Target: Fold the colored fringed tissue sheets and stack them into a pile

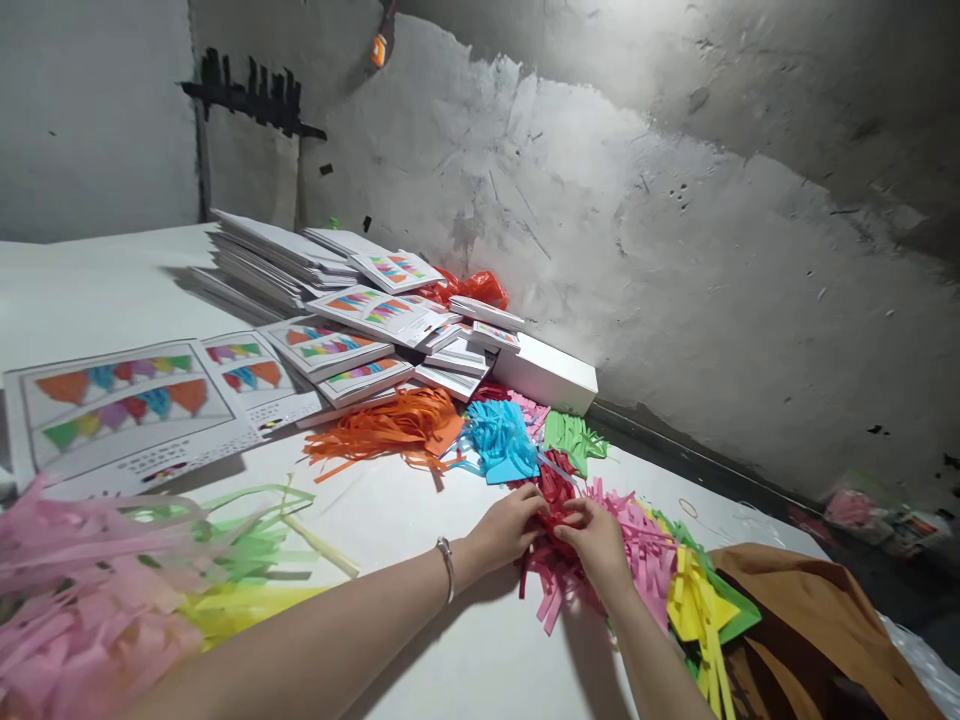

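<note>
My left hand (pixel 510 525) and my right hand (pixel 600 545) meet over a bundle of red fringed paper (pixel 551 575) lying on the white table (pixel 465 650). Both hands have their fingers curled and pinch the red strips at the top of the bundle. A thin silver bracelet (pixel 447 566) circles my left wrist. Pink fringed paper (pixel 645 545) lies just right of the red bundle, touching my right hand. Blue fringed paper (pixel 499 440), green fringed paper (pixel 571 436) and orange fringed paper (pixel 390 428) lie just beyond my hands.
Stacks of white packages printed with coloured bunting (pixel 330 300) cover the far left of the table, with a white box (pixel 547 375) beside them. Pink, green and yellow paper strips (pixel 97 580) pile at the near left. A brown bag (pixel 817 620) lies at the right edge. A rough grey wall (pixel 712 250) runs behind.
</note>
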### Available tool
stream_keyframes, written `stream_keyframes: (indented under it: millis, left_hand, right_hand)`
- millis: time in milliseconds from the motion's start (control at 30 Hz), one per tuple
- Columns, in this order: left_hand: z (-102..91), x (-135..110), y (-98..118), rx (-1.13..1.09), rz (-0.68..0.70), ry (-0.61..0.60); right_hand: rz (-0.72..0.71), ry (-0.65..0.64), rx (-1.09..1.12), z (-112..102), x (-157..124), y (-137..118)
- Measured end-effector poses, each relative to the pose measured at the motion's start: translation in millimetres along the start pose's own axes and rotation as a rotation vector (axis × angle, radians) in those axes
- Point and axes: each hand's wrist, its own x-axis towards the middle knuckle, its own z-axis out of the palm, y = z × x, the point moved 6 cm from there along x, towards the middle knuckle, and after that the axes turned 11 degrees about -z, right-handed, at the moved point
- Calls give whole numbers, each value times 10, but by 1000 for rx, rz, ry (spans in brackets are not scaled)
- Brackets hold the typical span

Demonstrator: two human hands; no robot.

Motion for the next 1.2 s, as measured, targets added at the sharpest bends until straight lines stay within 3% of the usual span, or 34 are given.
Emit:
stream_keyframes:
  millis: [100, 200, 333, 500, 633, 933, 1200]
  left_hand:
    - [50, -1, 4, 17, 25, -35]
    - [46, -6, 4, 28, 29, -27]
    - [15, -16, 23, 32, 31, -16]
    - [5, -13, 40, 39, 26, -19]
    - [0, -20, 48, 56, 21, -27]
    - [46, -4, -23, 89, 3, -56]
    - [5, -42, 57, 98, 49, -42]
  right_hand:
    - [-9, 44, 51, 6, -35, 67]
    - [-48, 153, 1, -151, -57, 91]
    - [-187, 282, -152, -389, -138, -103]
    - [-364, -22, -218, -95, -257, -452]
    - [-259, -76, -273, 60, -231, -391]
    - [-130, -107, -242, 52, -187, -212]
    - [21, 28, 15, 10, -169, 34]
